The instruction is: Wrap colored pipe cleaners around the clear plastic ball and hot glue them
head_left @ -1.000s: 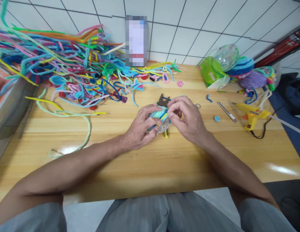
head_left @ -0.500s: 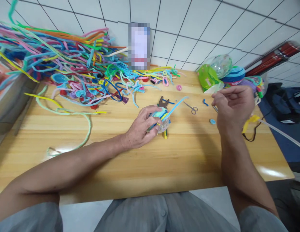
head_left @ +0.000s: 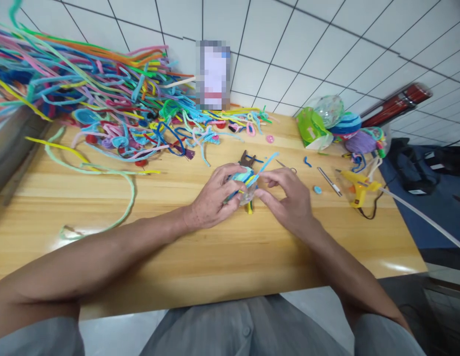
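My left hand (head_left: pixel 217 200) is closed around a clear plastic ball (head_left: pixel 248 195) partly covered with blue, teal and yellow pipe cleaners. From its top, a loose light-blue pipe cleaner (head_left: pixel 267 165) sticks up to the right. My right hand (head_left: pixel 291 200) meets the ball's right side, index finger by the base of the loose strand and thumb lower on the ball. Its exact contact is partly hidden. Just behind the ball lie dark pliers (head_left: pixel 247 158). Small scissors (head_left: pixel 293 170) are partly covered by my right hand.
A large heap of pipe cleaners (head_left: pixel 114 99) fills the back left. A phone (head_left: pixel 214 74) leans against the tiled wall. To the right are a craft knife (head_left: pixel 329 181), a yellow glue gun (head_left: pixel 359 187), a small blue disc (head_left: pixel 317 190), a green packet (head_left: pixel 312 129) and a red flask (head_left: pixel 400 104).
My right hand has come from the right side of the table to the ball, uncovering the glue gun and knife. My left hand keeps its hold. The view has shifted slightly.
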Demonstrator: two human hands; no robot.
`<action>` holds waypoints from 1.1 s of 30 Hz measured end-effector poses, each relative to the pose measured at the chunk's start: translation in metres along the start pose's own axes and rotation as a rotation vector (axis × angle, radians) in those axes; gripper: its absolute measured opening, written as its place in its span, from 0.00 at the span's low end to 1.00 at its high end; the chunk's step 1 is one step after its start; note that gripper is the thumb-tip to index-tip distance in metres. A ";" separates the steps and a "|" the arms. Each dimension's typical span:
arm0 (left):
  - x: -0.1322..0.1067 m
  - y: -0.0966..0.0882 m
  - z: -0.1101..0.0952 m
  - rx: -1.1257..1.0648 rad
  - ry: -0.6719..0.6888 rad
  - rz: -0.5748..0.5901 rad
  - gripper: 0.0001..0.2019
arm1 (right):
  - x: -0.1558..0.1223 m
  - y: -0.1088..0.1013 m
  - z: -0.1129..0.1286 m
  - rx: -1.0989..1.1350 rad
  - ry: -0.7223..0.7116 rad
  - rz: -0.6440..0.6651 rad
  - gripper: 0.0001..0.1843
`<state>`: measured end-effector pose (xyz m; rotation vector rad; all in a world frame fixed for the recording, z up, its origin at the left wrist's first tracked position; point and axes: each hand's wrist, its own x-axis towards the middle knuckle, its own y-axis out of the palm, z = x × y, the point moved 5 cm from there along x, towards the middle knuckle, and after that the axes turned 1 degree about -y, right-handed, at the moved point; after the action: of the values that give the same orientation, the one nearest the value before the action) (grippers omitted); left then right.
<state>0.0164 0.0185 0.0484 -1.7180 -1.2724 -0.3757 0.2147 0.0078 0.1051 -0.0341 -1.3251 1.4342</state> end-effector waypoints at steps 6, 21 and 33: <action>0.002 0.001 -0.002 0.003 0.017 -0.032 0.13 | 0.007 0.014 0.005 0.054 -0.058 -0.042 0.06; 0.002 0.001 0.000 -0.015 -0.007 -0.026 0.13 | -0.019 -0.048 -0.097 -0.095 0.527 -0.302 0.16; 0.000 0.003 0.001 -0.013 -0.007 -0.046 0.11 | -0.138 -0.134 -0.121 -0.332 0.830 -0.141 0.29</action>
<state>0.0186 0.0196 0.0463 -1.7041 -1.3187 -0.4060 0.4336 -0.0427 0.0698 -0.6697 -0.8238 0.8973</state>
